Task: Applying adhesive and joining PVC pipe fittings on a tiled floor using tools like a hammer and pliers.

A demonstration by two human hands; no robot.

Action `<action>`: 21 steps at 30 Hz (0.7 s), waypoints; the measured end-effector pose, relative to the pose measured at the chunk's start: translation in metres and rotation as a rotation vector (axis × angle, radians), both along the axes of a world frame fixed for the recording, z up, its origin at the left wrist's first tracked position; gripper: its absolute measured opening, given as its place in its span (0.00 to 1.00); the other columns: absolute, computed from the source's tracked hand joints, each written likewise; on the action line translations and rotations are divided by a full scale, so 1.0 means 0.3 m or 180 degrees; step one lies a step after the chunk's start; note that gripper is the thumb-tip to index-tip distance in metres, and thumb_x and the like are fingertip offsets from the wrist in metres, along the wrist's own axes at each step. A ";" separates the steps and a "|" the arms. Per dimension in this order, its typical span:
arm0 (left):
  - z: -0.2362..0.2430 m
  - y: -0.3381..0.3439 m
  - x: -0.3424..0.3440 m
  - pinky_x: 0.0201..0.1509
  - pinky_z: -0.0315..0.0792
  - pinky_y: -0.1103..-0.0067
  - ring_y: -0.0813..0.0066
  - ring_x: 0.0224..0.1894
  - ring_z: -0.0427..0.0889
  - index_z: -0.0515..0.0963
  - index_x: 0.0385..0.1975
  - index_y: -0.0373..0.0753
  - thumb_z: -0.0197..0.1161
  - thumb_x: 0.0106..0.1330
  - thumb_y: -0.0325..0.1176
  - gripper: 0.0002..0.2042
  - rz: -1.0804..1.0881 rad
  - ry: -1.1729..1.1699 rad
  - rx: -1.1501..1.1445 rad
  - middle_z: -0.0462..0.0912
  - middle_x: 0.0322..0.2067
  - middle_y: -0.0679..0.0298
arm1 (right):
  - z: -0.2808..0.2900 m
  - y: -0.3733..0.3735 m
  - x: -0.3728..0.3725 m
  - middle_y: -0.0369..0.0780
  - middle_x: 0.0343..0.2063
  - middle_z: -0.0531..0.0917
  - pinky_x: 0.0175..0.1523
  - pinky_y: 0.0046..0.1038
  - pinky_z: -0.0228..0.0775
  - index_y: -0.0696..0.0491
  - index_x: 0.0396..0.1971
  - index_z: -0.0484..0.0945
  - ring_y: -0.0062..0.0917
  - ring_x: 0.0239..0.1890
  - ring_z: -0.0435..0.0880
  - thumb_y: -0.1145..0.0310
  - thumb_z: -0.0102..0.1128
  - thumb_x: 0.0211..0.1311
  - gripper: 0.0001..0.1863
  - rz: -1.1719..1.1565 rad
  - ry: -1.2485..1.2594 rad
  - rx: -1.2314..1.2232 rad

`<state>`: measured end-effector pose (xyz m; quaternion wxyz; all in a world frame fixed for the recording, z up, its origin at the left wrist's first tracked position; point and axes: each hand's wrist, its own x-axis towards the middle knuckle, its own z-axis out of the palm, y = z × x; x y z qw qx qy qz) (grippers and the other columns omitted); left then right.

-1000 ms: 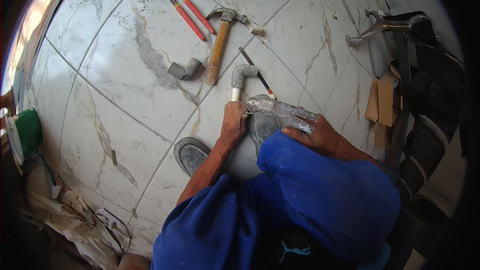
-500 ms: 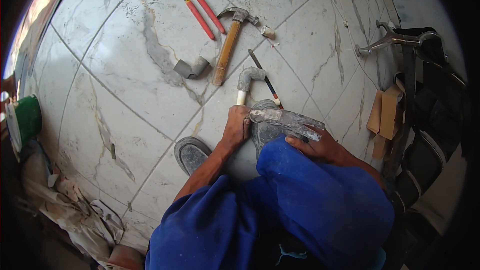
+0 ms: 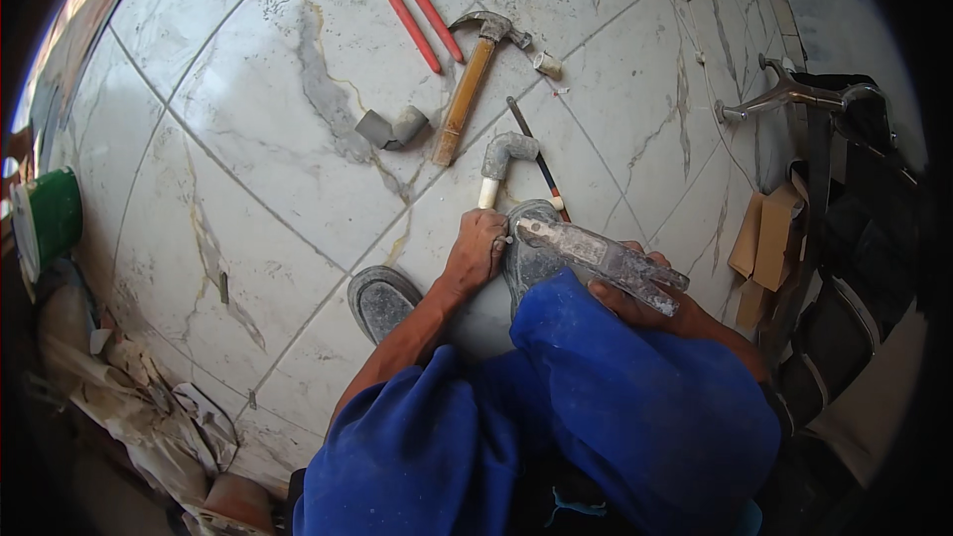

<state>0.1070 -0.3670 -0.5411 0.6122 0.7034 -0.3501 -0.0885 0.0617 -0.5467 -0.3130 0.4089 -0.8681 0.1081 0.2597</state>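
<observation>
A white pipe (image 3: 487,194) is standing out of the left hand (image 3: 476,250), in front of the person and above the floor (image 3: 258,139); whether its hidden end is resting on anything, I cannot tell. Its long axis is running away from the person, leaning slightly right. A grey elbow (image 3: 504,149) is capping the far end and turning right, its mouth facing a thin rod (image 3: 522,123). The left fingers are gripping the pipe, and a small nail (image 3: 507,239), as it seems, is sticking out rightward beside them; whether it is touching the pipe is hidden.

The right hand (image 3: 660,321) is gripping a hammer (image 3: 596,256), its head lying just beside the nail, over the right shoe (image 3: 531,263), face toward the nail, claws pointing to the lower right. The step in hand is probably tapping the nail; a blow would be calling for a steady left grip and the face squared to the nail's end.

Farther out, a grey fitting (image 3: 392,129), a wood-handled hammer (image 3: 465,104) and red-handled pincers (image 3: 411,30) are lying on the floor.
</observation>
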 end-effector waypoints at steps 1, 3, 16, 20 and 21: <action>0.004 0.000 0.001 0.48 0.65 0.65 0.53 0.42 0.71 0.68 0.36 0.36 0.55 0.57 0.22 0.08 0.0002 -0.0084 -0.0014 0.74 0.38 0.55 | 0.014 0.000 0.004 0.46 0.28 0.82 0.33 0.25 0.76 0.59 0.41 0.75 0.31 0.28 0.84 0.61 0.63 0.56 0.19 0.0506 -0.0557 -0.0473; 0.009 -0.001 0.002 0.48 0.66 0.65 0.54 0.42 0.71 0.68 0.35 0.36 0.56 0.56 0.22 0.09 0.0000 -0.0065 -0.0074 0.74 0.38 0.55 | 0.018 0.006 0.014 0.45 0.28 0.82 0.34 0.25 0.77 0.59 0.42 0.74 0.31 0.27 0.84 0.62 0.64 0.55 0.19 0.1017 -0.1126 -0.0940; 0.001 -0.006 0.008 0.48 0.66 0.66 0.55 0.41 0.72 0.67 0.34 0.36 0.59 0.51 0.20 0.11 -0.0017 -0.0270 -0.0078 0.74 0.37 0.57 | -0.016 0.004 0.003 0.44 0.35 0.81 0.40 0.27 0.73 0.58 0.42 0.75 0.30 0.33 0.82 0.62 0.60 0.59 0.17 0.0341 0.0197 -0.0347; -0.005 0.005 0.009 0.47 0.66 0.67 0.55 0.41 0.72 0.67 0.34 0.36 0.58 0.52 0.21 0.10 0.0012 -0.0304 -0.0198 0.73 0.37 0.57 | -0.027 0.009 0.008 0.43 0.35 0.80 0.35 0.24 0.74 0.59 0.40 0.75 0.28 0.30 0.83 0.66 0.60 0.58 0.14 0.0171 0.0170 0.0107; 0.009 0.002 0.013 0.47 0.66 0.67 0.55 0.41 0.72 0.67 0.34 0.36 0.58 0.53 0.21 0.10 0.0037 -0.0248 -0.0123 0.73 0.37 0.57 | -0.019 0.009 0.004 0.43 0.35 0.80 0.35 0.24 0.74 0.59 0.40 0.75 0.28 0.30 0.83 0.66 0.60 0.58 0.14 0.0151 0.0180 0.0087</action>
